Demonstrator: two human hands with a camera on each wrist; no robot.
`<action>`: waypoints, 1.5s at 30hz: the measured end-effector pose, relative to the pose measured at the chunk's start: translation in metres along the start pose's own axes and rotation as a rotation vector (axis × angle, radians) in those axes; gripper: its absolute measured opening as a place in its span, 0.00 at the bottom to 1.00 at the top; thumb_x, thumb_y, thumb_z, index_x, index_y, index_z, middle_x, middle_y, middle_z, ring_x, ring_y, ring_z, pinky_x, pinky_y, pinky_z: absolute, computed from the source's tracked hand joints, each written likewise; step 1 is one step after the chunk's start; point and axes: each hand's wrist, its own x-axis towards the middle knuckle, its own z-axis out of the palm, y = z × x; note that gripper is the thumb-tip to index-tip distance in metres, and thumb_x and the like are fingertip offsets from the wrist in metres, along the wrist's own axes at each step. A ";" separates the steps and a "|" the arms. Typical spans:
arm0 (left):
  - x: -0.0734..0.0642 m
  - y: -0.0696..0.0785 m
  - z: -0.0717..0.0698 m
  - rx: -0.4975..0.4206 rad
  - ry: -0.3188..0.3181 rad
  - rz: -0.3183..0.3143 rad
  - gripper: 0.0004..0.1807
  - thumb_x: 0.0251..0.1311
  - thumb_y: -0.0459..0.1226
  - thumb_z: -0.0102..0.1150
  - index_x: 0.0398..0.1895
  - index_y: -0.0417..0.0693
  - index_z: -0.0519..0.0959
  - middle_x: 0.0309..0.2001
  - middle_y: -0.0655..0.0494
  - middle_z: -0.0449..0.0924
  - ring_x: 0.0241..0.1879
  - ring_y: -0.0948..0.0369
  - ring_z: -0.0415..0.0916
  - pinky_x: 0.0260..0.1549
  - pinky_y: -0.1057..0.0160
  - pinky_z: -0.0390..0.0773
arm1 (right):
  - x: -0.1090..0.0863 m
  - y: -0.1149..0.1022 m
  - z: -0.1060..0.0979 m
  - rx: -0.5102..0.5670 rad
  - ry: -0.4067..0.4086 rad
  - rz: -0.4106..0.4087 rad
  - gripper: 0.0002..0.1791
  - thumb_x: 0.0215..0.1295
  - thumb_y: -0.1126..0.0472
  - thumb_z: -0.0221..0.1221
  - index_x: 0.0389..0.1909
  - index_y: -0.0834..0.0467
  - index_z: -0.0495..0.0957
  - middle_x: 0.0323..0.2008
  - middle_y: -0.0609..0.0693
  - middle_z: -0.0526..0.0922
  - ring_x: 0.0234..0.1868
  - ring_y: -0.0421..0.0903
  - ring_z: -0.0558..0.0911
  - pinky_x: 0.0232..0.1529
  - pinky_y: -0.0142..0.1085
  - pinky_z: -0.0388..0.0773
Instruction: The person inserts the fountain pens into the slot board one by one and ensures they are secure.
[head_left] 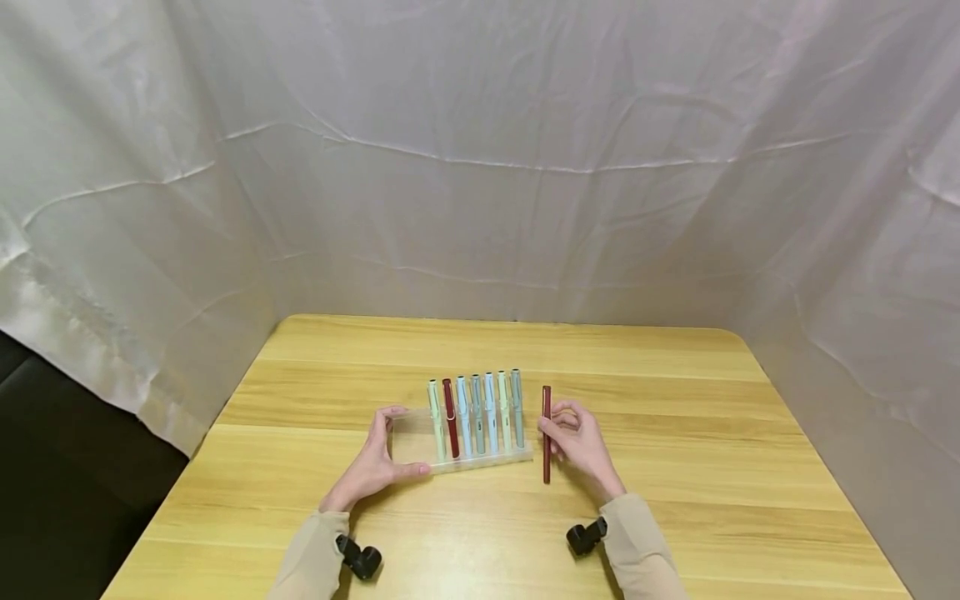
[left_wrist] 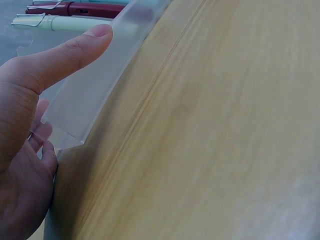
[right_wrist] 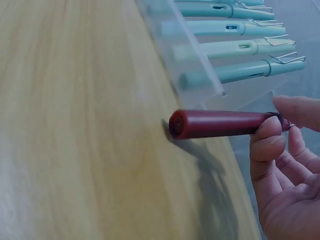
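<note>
A clear plastic pen rack (head_left: 411,437) stands on the table with several capped pens side by side in it: pale green, light blue and grey-green ones, plus a dark red pen (head_left: 452,425). My left hand (head_left: 371,461) grips the rack's left end, thumb (left_wrist: 75,57) along the front lip and fingers behind. Just right of the rack, my right hand (head_left: 583,446) pinches another dark red pen (head_left: 547,408) between thumb and fingers. In the right wrist view this red pen (right_wrist: 215,124) points its blunt end toward the camera side, apart from the rack, casting a shadow below.
The wooden table (head_left: 675,500) extends around both hands. Pale fabric curtains (head_left: 517,208) hang behind it and at both sides. A black surface (head_left: 67,467) shows at the lower left. Small black devices (head_left: 362,558) are worn on both wrists.
</note>
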 end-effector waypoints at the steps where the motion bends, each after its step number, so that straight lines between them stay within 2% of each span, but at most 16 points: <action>1: 0.000 0.000 0.000 0.001 0.000 -0.001 0.55 0.42 0.42 0.82 0.70 0.47 0.54 0.75 0.39 0.49 0.79 0.38 0.42 0.78 0.36 0.42 | 0.000 0.000 0.000 0.021 0.000 -0.006 0.16 0.68 0.68 0.61 0.50 0.70 0.66 0.30 0.54 0.84 0.18 0.38 0.75 0.16 0.26 0.72; 5: 0.000 0.000 0.000 -0.003 -0.003 -0.010 0.56 0.42 0.42 0.82 0.70 0.47 0.53 0.75 0.39 0.49 0.79 0.38 0.41 0.78 0.35 0.42 | 0.001 0.001 -0.001 0.071 -0.011 -0.028 0.17 0.68 0.69 0.60 0.51 0.71 0.65 0.33 0.57 0.83 0.20 0.38 0.76 0.18 0.28 0.75; 13: 0.001 0.002 0.000 0.011 -0.006 -0.015 0.57 0.42 0.43 0.82 0.70 0.46 0.52 0.75 0.38 0.49 0.79 0.38 0.41 0.78 0.36 0.42 | -0.001 -0.002 -0.003 0.078 -0.010 -0.085 0.15 0.68 0.72 0.58 0.52 0.70 0.66 0.39 0.67 0.84 0.22 0.39 0.78 0.21 0.29 0.78; 16: 0.001 0.002 0.000 0.014 -0.008 -0.024 0.58 0.41 0.45 0.83 0.71 0.47 0.52 0.75 0.38 0.48 0.80 0.38 0.41 0.78 0.36 0.42 | -0.002 -0.005 -0.003 0.074 -0.001 -0.088 0.16 0.68 0.72 0.57 0.53 0.68 0.66 0.41 0.66 0.84 0.23 0.39 0.79 0.22 0.29 0.78; 20: 0.001 0.003 -0.001 0.019 -0.008 -0.023 0.58 0.41 0.44 0.83 0.70 0.47 0.52 0.75 0.38 0.48 0.79 0.38 0.41 0.78 0.36 0.43 | -0.002 -0.012 -0.002 0.052 0.024 -0.077 0.19 0.68 0.70 0.59 0.57 0.64 0.66 0.41 0.55 0.84 0.30 0.38 0.84 0.30 0.30 0.84; 22: 0.002 0.003 -0.001 0.024 -0.010 -0.014 0.58 0.41 0.44 0.83 0.70 0.46 0.52 0.75 0.38 0.49 0.79 0.38 0.42 0.78 0.37 0.43 | -0.002 -0.015 0.000 0.030 0.037 -0.080 0.22 0.68 0.69 0.61 0.60 0.62 0.66 0.41 0.53 0.85 0.34 0.37 0.85 0.37 0.33 0.86; 26: 0.003 0.003 -0.003 0.021 -0.032 -0.007 0.58 0.40 0.41 0.82 0.70 0.43 0.51 0.74 0.37 0.49 0.79 0.37 0.42 0.78 0.36 0.43 | -0.004 -0.022 0.004 -0.013 0.054 -0.106 0.27 0.68 0.69 0.61 0.66 0.60 0.67 0.46 0.62 0.85 0.37 0.37 0.85 0.45 0.38 0.88; 28: 0.003 0.003 -0.005 0.017 -0.045 -0.015 0.58 0.40 0.39 0.81 0.70 0.43 0.51 0.74 0.37 0.50 0.79 0.36 0.43 0.77 0.35 0.44 | -0.004 -0.026 0.007 -0.030 0.057 -0.127 0.28 0.67 0.69 0.61 0.67 0.62 0.68 0.48 0.67 0.84 0.38 0.36 0.85 0.47 0.35 0.87; 34: 0.001 0.004 -0.009 -0.005 -0.070 -0.022 0.57 0.39 0.36 0.79 0.71 0.44 0.51 0.75 0.38 0.49 0.79 0.37 0.44 0.78 0.37 0.45 | -0.004 -0.035 0.017 -0.046 0.022 -0.193 0.26 0.66 0.69 0.61 0.64 0.68 0.70 0.50 0.71 0.83 0.43 0.36 0.85 0.51 0.25 0.83; 40: 0.001 0.001 -0.008 -0.066 -0.063 0.006 0.57 0.39 0.35 0.81 0.70 0.43 0.53 0.76 0.36 0.50 0.79 0.36 0.41 0.79 0.40 0.41 | -0.001 -0.040 0.030 -0.033 -0.040 -0.253 0.23 0.66 0.69 0.61 0.61 0.69 0.72 0.49 0.70 0.84 0.42 0.37 0.86 0.51 0.27 0.84; 45: 0.001 -0.001 -0.009 -0.054 -0.056 0.040 0.55 0.40 0.36 0.82 0.70 0.42 0.54 0.75 0.36 0.53 0.79 0.35 0.42 0.78 0.38 0.42 | 0.000 -0.045 0.047 -0.038 -0.071 -0.292 0.22 0.66 0.69 0.62 0.60 0.68 0.73 0.47 0.71 0.84 0.40 0.37 0.86 0.47 0.29 0.86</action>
